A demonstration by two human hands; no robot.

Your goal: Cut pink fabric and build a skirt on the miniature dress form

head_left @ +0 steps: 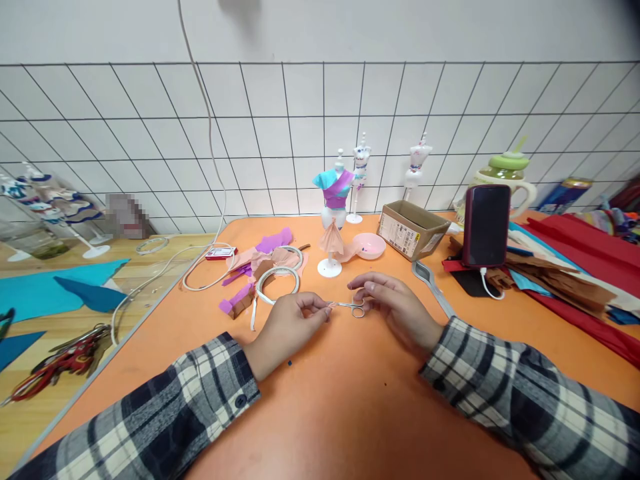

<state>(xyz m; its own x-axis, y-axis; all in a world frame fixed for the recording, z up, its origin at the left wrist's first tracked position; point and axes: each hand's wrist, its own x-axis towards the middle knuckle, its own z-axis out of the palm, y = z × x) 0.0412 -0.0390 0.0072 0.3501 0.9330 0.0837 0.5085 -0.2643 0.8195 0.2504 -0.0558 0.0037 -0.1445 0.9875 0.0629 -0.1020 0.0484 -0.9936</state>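
Observation:
A small pair of metal scissors (345, 305) lies level between my hands, its blades pointing left. My left hand (293, 327) pinches a tiny peach scrap (331, 304) at the blade tips; its fingertips partly hide the scrap. At the finger loops is my right hand (403, 308), its fingers curved at the handle and its index finger raised. How the fingers sit in the loops is partly hidden. Just behind stands a mini dress form (333, 217) on a white base, wrapped in a turquoise and purple top with a peach piece at its lower part.
Left of the form lie two tape rolls (277, 283) and purple, peach and brown scraps (240, 297). Behind are a pink bowl (370, 247) and a cardboard box (413, 230). A propped phone (486, 227), grey tweezers (433, 287) and coloured sheets (560, 273) occupy the right.

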